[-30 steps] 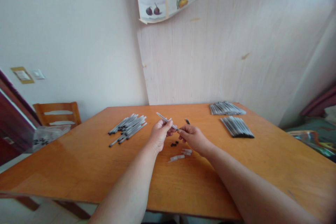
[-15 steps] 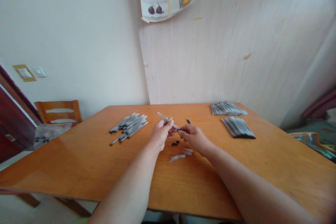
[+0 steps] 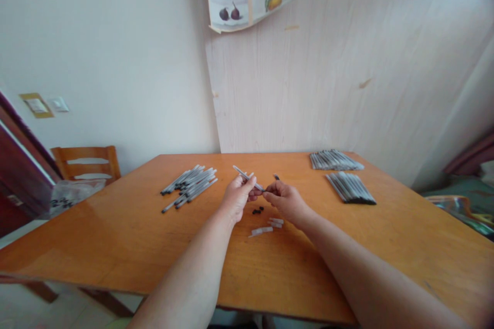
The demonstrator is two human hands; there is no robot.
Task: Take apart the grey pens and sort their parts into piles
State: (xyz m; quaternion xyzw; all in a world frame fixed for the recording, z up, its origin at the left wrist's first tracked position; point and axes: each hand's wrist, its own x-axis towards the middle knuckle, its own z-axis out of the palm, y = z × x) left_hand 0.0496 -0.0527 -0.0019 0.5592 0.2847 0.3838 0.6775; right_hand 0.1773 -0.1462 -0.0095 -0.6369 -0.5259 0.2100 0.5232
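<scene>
Pens [image 3: 189,186] are heaped loosely on the table [image 3: 116,247] at the left. At mid-table, a grey pen [image 3: 244,175] is gripped in the closed fingers of the left hand [image 3: 237,198], above the tabletop. Its lower end is pinched by the right hand [image 3: 287,201]. Two neat pen stacks [image 3: 349,186] are laid at the right.

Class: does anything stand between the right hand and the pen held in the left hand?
Nothing visible does. The left hand grips the pen, and the right hand pinches its lower end. The small black pieces and clear pieces lie on the table below, apart.
</scene>
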